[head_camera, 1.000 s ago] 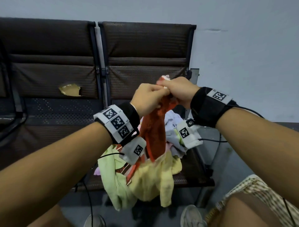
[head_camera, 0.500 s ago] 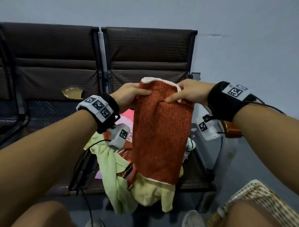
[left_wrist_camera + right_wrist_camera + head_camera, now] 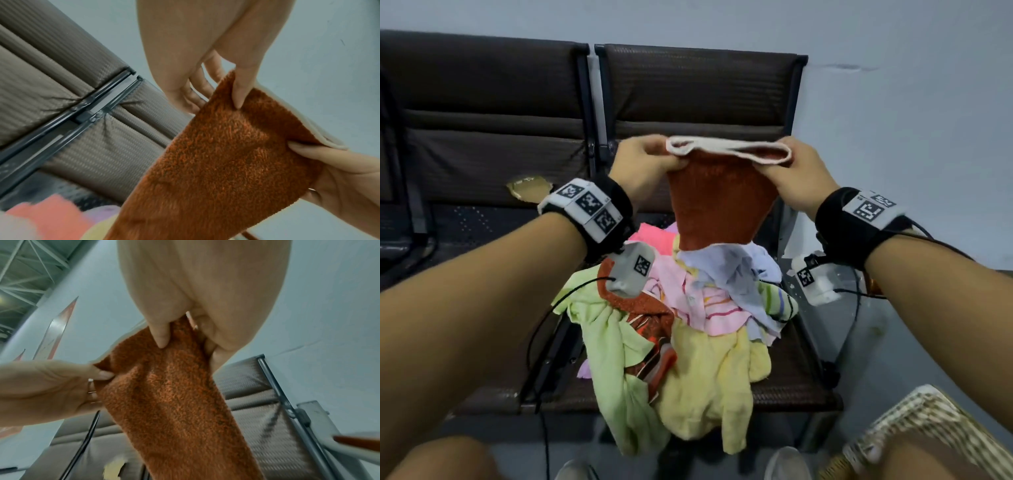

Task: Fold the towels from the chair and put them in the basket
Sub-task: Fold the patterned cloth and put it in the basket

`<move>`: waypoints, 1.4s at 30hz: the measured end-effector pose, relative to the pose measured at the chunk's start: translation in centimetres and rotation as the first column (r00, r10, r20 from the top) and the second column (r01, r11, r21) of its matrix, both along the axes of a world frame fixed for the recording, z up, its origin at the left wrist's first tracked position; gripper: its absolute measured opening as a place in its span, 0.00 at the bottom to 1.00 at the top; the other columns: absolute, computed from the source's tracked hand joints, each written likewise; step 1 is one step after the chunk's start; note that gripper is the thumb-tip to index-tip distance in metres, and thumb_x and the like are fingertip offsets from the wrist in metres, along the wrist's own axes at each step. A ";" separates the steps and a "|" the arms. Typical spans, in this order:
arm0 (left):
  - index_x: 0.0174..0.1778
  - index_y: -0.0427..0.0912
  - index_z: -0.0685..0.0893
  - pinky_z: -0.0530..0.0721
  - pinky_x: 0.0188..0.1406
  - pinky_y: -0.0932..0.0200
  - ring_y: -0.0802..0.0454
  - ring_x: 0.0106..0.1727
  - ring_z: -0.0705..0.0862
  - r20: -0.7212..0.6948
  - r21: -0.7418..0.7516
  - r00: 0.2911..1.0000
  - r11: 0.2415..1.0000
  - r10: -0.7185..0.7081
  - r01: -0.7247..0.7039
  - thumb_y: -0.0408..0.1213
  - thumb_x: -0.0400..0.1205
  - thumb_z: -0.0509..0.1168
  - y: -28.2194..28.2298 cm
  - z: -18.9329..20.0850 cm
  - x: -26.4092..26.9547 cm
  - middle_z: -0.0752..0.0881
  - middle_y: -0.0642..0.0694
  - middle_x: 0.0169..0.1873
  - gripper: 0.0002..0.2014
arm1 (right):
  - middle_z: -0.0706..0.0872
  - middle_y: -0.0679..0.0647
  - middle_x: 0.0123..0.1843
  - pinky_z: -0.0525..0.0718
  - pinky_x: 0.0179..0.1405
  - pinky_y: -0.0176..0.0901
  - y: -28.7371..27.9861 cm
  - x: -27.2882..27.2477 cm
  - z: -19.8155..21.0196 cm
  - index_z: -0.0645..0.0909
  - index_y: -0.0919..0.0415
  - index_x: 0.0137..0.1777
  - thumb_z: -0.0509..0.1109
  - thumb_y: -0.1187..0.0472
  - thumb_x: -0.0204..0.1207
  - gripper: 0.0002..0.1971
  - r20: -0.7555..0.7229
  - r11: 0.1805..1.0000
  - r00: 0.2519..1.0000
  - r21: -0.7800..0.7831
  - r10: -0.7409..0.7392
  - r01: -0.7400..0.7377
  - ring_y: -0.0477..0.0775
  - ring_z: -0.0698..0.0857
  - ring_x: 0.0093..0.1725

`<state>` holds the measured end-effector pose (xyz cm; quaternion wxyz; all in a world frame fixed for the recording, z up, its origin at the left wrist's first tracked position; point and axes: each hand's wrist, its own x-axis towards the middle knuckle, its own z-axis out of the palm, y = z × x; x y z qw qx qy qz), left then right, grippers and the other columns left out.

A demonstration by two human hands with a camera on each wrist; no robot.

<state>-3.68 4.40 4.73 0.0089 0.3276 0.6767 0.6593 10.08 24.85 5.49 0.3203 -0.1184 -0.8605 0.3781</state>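
A rust-orange towel (image 3: 720, 202) with a cream edge hangs in the air above the chair seat (image 3: 791, 394). My left hand (image 3: 650, 161) pinches its top left corner and my right hand (image 3: 787, 168) pinches its top right corner. In the left wrist view my thumb presses the orange towel (image 3: 226, 162); in the right wrist view my thumb and fingers grip the same towel (image 3: 174, 394). Below it a heap of towels (image 3: 688, 325) lies on the seat: green, yellow, pink, pale blue and another orange one. A woven basket (image 3: 914, 428) shows at the lower right.
Two dark chairs (image 3: 482, 120) stand side by side against a pale wall (image 3: 893, 102). The left chair's backrest has a torn patch (image 3: 529, 186). Cables (image 3: 541, 342) run from my wrists down over the seat. My shoes (image 3: 787, 466) and knees sit at the bottom edge.
From a bunched grip with both hands together, my hands drew apart and spread the orange towel flat. The towel now hangs shorter, its top edge doubled and held wide between both hands.
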 end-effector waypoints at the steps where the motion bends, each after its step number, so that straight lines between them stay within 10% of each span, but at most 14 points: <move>1: 0.49 0.33 0.87 0.83 0.38 0.66 0.58 0.37 0.85 0.048 -0.057 0.998 0.998 -0.031 0.034 0.20 0.74 0.73 -0.5 -1.3 0.5 0.88 0.45 0.38 0.10 | 0.86 0.52 0.44 0.81 0.44 0.41 0.0 0.4 -1.3 0.82 0.62 0.54 0.74 0.54 0.79 0.11 0.058 1.000 0.998 0.004 0.022 -0.022 0.46 0.83 0.43; 6: 0.39 0.42 0.80 0.79 0.42 0.54 0.46 0.41 0.79 0.355 -0.380 0.924 0.880 -0.145 0.284 0.17 0.79 0.63 -3.2 -9.9 3.6 0.81 0.41 0.37 0.14 | 0.86 0.37 0.43 0.76 0.43 0.26 -1.5 4.3 -9.6 0.84 0.50 0.59 0.70 0.58 0.83 0.07 0.499 0.954 0.821 -0.043 0.279 -0.298 0.27 0.81 0.39; 9: 0.49 0.38 0.83 0.85 0.43 0.50 0.46 0.40 0.81 0.486 -0.588 0.858 0.665 -0.165 0.460 0.23 0.83 0.64 -4.9 -13.9 5.0 0.81 0.42 0.39 0.07 | 0.88 0.45 0.56 0.82 0.50 0.34 -2.2 5.9 -14.3 0.84 0.51 0.64 0.69 0.57 0.84 0.11 0.731 0.924 0.584 -0.175 0.354 -0.341 0.46 0.87 0.54; 13: 0.62 0.31 0.81 0.92 0.43 0.44 0.43 0.38 0.87 0.630 -0.635 0.767 0.491 -0.119 0.597 0.30 0.85 0.65 -5.9 -16.7 6.1 0.85 0.38 0.42 0.11 | 0.89 0.48 0.51 0.88 0.38 0.38 -2.8 6.5 -18.0 0.82 0.50 0.59 0.71 0.62 0.82 0.09 0.735 0.852 0.442 -0.495 0.514 -0.169 0.48 0.90 0.46; 17: 0.59 0.36 0.84 0.86 0.25 0.57 0.49 0.26 0.81 0.560 -0.665 0.825 0.552 -0.075 0.502 0.35 0.84 0.67 -4.4 -17.4 5.1 0.81 0.38 0.36 0.10 | 0.87 0.45 0.32 0.76 0.22 0.33 -2.1 5.1 -18.9 0.84 0.48 0.53 0.74 0.58 0.79 0.06 0.759 0.910 0.515 -0.396 0.399 -0.121 0.45 0.84 0.26; 21: 0.55 0.39 0.86 0.70 0.14 0.70 0.57 0.17 0.72 0.414 -0.591 0.910 0.769 0.030 0.243 0.40 0.84 0.67 -1.2 -18.9 2.9 0.73 0.46 0.25 0.09 | 0.80 0.57 0.31 0.72 0.27 0.43 -0.6 2.4 -19.9 0.85 0.57 0.42 0.72 0.56 0.58 0.12 0.650 0.916 0.738 -0.385 0.184 0.111 0.58 0.77 0.32; 25: 0.52 0.45 0.85 0.76 0.22 0.66 0.53 0.33 0.79 0.379 -0.517 0.910 0.854 0.167 0.058 0.50 0.79 0.72 1.4 -20.4 1.3 0.80 0.49 0.34 0.13 | 0.92 0.59 0.44 0.88 0.54 0.56 1.1 -0.4 -21.9 0.88 0.63 0.46 0.73 0.57 0.70 0.10 0.570 0.942 0.821 -0.285 0.017 0.179 0.61 0.90 0.47; 31: 0.74 0.45 0.74 0.82 0.62 0.51 0.42 0.59 0.86 0.173 -0.641 0.961 0.765 0.217 -0.058 0.39 0.74 0.78 1.1 -23.6 0.6 0.86 0.44 0.48 0.33 | 0.84 0.54 0.58 0.82 0.63 0.53 1.0 -0.9 -23.3 0.75 0.54 0.67 0.72 0.52 0.76 0.21 0.455 0.993 0.884 0.008 -0.109 0.118 0.57 0.85 0.58; 35: 0.64 0.43 0.78 0.80 0.55 0.55 0.47 0.52 0.83 -0.052 -0.610 0.986 0.777 0.160 -0.159 0.43 0.73 0.78 -0.5 -23.8 1.3 0.84 0.44 0.53 0.26 | 0.81 0.53 0.58 0.82 0.59 0.53 -0.7 2.2 -23.0 0.78 0.51 0.61 0.70 0.46 0.73 0.19 0.366 0.960 0.931 0.264 -0.008 -0.096 0.53 0.82 0.56; 38: 0.49 0.46 0.86 0.82 0.51 0.55 0.52 0.48 0.84 -0.200 -0.566 0.978 0.821 -0.051 -0.073 0.41 0.72 0.77 -1.9 -23.4 2.7 0.87 0.50 0.46 0.12 | 0.85 0.53 0.60 0.81 0.62 0.53 -2.0 4.1 -23.6 0.82 0.54 0.64 0.65 0.34 0.73 0.28 0.554 0.864 0.818 0.325 0.155 -0.384 0.54 0.83 0.59; 42: 0.68 0.53 0.83 0.76 0.58 0.64 0.55 0.58 0.82 -0.058 -0.793 0.962 0.597 -0.268 0.119 0.49 0.69 0.80 -3.1 -24.1 4.1 0.84 0.53 0.59 0.30 | 0.74 0.56 0.81 0.72 0.78 0.52 -1.8 4.8 -25.0 0.68 0.59 0.82 0.73 0.36 0.73 0.43 0.722 0.819 0.684 0.326 0.106 -0.471 0.57 0.74 0.78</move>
